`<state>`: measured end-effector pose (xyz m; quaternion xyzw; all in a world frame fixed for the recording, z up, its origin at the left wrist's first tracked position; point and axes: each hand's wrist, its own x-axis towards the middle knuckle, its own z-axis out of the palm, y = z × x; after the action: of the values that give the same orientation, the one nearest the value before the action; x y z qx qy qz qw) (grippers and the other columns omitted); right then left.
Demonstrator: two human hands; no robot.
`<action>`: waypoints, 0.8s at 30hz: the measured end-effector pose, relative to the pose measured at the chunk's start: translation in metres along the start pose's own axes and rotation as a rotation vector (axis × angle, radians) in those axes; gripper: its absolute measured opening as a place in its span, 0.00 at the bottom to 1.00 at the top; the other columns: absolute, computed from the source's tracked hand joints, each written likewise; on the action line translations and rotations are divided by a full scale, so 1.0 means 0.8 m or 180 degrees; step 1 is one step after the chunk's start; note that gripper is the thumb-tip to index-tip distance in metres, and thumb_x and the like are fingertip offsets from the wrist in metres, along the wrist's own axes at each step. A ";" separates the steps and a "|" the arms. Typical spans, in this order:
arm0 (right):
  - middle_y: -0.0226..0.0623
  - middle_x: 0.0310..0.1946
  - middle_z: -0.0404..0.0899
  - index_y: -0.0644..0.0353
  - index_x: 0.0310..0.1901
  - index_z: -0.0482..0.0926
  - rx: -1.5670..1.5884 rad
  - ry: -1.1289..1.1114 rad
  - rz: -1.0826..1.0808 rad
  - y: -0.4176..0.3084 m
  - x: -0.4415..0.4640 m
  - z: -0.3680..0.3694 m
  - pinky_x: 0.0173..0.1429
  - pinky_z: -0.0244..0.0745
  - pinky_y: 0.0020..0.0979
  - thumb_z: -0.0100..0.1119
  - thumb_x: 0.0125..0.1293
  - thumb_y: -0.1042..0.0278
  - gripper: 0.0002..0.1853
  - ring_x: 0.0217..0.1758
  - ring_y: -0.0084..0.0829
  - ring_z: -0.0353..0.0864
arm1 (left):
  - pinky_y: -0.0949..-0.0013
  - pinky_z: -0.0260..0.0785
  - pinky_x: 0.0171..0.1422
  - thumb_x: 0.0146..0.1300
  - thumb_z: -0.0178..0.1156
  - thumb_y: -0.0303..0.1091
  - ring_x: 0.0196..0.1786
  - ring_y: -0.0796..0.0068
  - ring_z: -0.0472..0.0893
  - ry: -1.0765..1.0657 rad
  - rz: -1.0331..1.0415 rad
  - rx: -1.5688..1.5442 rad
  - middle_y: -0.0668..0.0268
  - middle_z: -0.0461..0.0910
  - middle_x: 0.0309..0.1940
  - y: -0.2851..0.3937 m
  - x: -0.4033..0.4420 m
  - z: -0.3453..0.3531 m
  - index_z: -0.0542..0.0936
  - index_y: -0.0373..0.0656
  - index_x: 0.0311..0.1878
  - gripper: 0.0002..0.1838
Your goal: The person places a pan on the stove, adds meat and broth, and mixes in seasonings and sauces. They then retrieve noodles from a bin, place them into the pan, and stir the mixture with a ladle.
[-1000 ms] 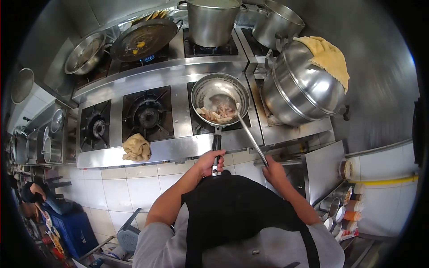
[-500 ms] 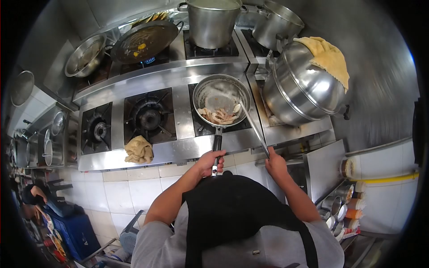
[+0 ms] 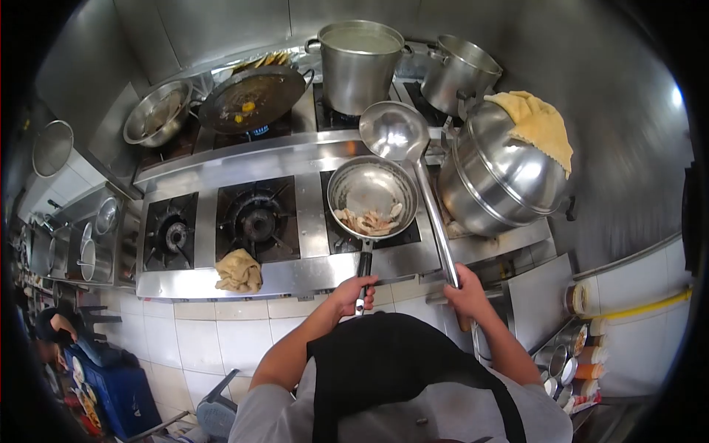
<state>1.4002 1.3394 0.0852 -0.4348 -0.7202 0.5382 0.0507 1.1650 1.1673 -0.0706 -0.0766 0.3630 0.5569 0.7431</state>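
Note:
My left hand is closed round the black handle of a frying pan, which sits over the front right burner. Pale, thin pieces of food lie in the near part of the pan. In my right hand is the long handle of a large metal ladle. The ladle's bowl is raised above the far rim of the pan, in front of the tall stockpot. I cannot make out anything in the bowl.
A large domed steel pot with a yellow cloth on it stands right. Behind are a stockpot, a smaller pot, a dark wok over a flame and a steel bowl. A crumpled cloth lies on the stove's front edge.
The ladle has come up out of the pan and moved away from me, its bowl now beyond the pan's far rim. My left hand keeps its hold on the pan handle. The view has shifted.

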 end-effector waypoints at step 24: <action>0.45 0.43 0.89 0.58 0.42 0.88 -0.4512 0.2601 -0.1633 -0.500 0.309 -0.207 0.53 0.85 0.43 0.59 0.65 0.71 0.09 0.51 0.45 0.89 | 0.49 0.79 0.47 0.76 0.50 0.49 0.42 0.52 0.86 0.3489 -0.0256 0.3780 0.51 0.86 0.42 -0.290 -0.239 -0.359 0.82 0.43 0.53 0.20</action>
<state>1.1084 1.6116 0.3842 -0.3472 -0.8879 -0.2660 0.1427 1.2174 0.7851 -0.2266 0.0557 0.9078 0.1273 0.3957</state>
